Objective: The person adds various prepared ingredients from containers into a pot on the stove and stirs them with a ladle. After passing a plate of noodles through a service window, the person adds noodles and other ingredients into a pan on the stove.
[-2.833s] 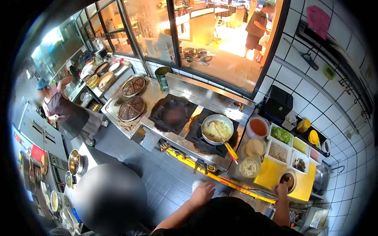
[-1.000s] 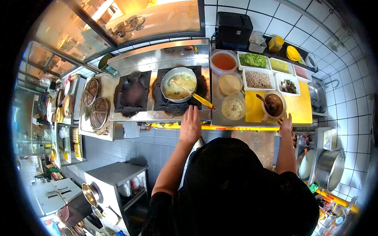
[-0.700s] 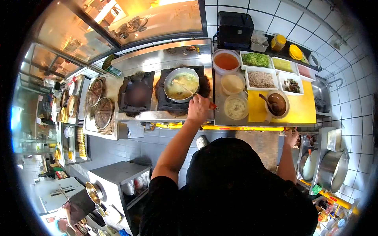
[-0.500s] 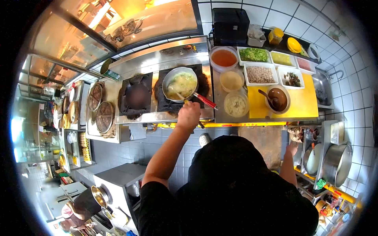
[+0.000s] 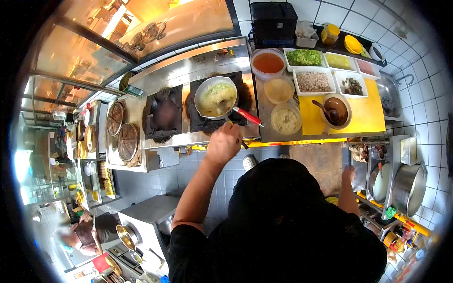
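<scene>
My left hand (image 5: 225, 143) is closed around the handle of a long-handled cooking utensil (image 5: 229, 123). Its head dips into pale yellow-green food in a steel saucepan (image 5: 203, 111) on the right burner; whether it is a ladle or a spatula I cannot tell. The pan's red handle (image 5: 247, 115) points right, untouched, close above that hand. Off to the right, my right hand (image 5: 348, 174) hangs low beside the under-counter shelf, fingers loosely extended, with nothing visible in it. My dark cap and sleeves cover the lower middle of the view.
Left of the pan is another burner (image 5: 163, 115). On the right counter stand a tub of orange liquid (image 5: 268, 62), white trays of chopped ingredients (image 5: 312, 80) and a brown-sauce pot (image 5: 336, 112) on a yellow board (image 5: 373, 118). Another person (image 5: 94, 233) is at lower left.
My left hand has drawn slightly toward me with the utensil, whose head has shifted in the pan. My right hand remains low by the shelf. The person at lower left has changed posture.
</scene>
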A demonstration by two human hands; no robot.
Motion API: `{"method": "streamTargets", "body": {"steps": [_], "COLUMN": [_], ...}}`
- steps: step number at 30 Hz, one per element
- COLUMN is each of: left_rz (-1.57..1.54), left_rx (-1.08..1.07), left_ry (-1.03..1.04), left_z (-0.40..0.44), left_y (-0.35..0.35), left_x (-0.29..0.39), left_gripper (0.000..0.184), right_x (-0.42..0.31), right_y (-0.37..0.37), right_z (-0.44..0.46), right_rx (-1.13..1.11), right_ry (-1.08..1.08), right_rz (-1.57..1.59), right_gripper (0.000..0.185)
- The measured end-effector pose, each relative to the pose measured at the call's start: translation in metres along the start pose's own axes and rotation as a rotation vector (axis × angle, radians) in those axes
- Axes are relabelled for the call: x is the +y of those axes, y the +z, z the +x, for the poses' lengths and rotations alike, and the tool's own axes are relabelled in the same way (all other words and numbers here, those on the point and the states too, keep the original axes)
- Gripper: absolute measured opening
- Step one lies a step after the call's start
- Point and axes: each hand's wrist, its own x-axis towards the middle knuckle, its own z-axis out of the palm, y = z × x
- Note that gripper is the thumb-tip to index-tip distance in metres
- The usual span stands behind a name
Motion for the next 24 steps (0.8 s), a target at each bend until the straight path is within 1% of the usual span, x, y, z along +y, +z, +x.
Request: {"method": "streamTargets", "body": {"steps": [2, 3, 5, 6, 7, 8, 9, 11, 12, 13, 15, 16, 17, 19, 20, 21, 23, 24], "left_rz": [-0.053, -0.063, 0.073, 0.086, 0.098, 0.085, 0.051, -0.023, 0.001, 0.034, 0.102, 0.128, 0.090, 0.020, 0.003, -0.016, 0.107, 0.110], "left_rx": [0.069, 0.135, 0.002, -0.041, -0.085, -0.153, -0.087, 0.037, 0.060, 0.009, -0.084, -0.110, -0.124, -0.011, 0.032, 0.068, -0.098, -0.127], "left_ry": [0.025, -0.022, -0.137, -0.068, -0.002, -0.022, -0.001, 0.044, -0.052, -0.058, -0.066, -0.012, -0.010, 0.065, 0.053, -0.081, -0.148, -0.097], "left_z": [0.005, 0.006, -0.002, -0.004, -0.007, 0.000, 0.001, 0.006, 0.008, 0.004, -0.005, -0.006, 0.001, 0.003, 0.007, 0.009, -0.003, -0.004], "left_y": [-0.002, 0.006, 0.010, 0.009, 0.009, -0.007, -0.005, 0.004, 0.008, 0.014, 0.022, 0.018, 0.001, 0.005, 0.004, 0.009, 0.019, 0.013], "left_x": [-0.008, -0.019, -0.021, -0.016, -0.008, 0.014, 0.009, -0.011, -0.017, -0.019, -0.018, -0.005, 0.016, 0.000, -0.012, -0.017, -0.024, -0.014], "left_gripper": [0.010, 0.007, 0.005, 0.005, 0.005, 0.006, 0.007, 0.008, 0.009, 0.009, 0.009, 0.009, 0.008, 0.008, 0.007, 0.009, 0.009, 0.009], "right_x": [0.015, 0.018, 0.021, 0.017, 0.014, 0.017, 0.020, 0.027, 0.030, 0.032, 0.070, 0.068, 0.067, 0.068, 0.074, 0.085, 0.104, 0.096], "right_y": [0.013, 0.015, 0.011, 0.009, 0.007, 0.008, 0.008, 0.010, 0.011, 0.014, 0.054, 0.051, 0.049, 0.046, 0.052, 0.058, 0.074, 0.070], "right_z": [0.009, 0.009, 0.005, 0.005, 0.002, -0.002, -0.004, -0.005, -0.004, -0.005, 0.024, 0.024, 0.020, 0.012, 0.014, 0.018, 0.026, 0.023], "right_rx": [-0.065, -0.098, -0.154, -0.178, -0.162, -0.147, -0.135, -0.149, -0.152, -0.125, -0.062, -0.114, -0.173, -0.268, -0.293, -0.311, -0.348, -0.342], "right_ry": [-0.004, -0.005, -0.070, -0.104, -0.084, -0.066, -0.045, -0.046, -0.045, -0.064, -0.103, -0.047, 0.006, 0.094, 0.095, 0.087, 0.070, 0.158], "right_rz": [0.040, 0.061, -0.082, -0.150, -0.058, 0.031, 0.117, 0.085, 0.074, 0.034, -0.038, 0.041, 0.118, 0.217, 0.227, 0.242, 0.256, 0.250], "right_gripper": [0.061, 0.060, 0.060, 0.060, 0.060, 0.061, 0.061, 0.059, 0.059, 0.060, 0.063, 0.062, 0.060, 0.059, 0.059, 0.058, 0.058, 0.058]}}
